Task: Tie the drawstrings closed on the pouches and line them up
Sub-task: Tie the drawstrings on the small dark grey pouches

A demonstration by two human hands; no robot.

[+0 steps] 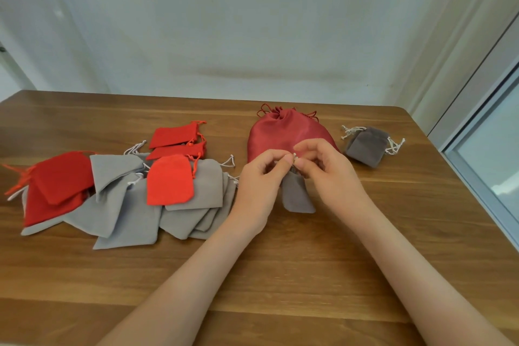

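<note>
L hand [261, 177] & R hand [328, 168], fingers curled, each pinch the cord [295, 156] atop grey pouch [297, 196], which hangs below them, in front of red pouch [280, 135]. Pull ends evenly, cinch neck fully, then snug knot down.

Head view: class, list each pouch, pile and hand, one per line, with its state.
Large dark red satin pouch: cinched shut, lying down.
Small dark grey velvet pouch, right: cinched shut.
Small grey fabric pouch between hands: held by its white cord.
Pile of flat red and grey pouches: uncinched, overlapping.
Left hand: grip pinching cord.
Right hand: grip pinching cord.
</note>
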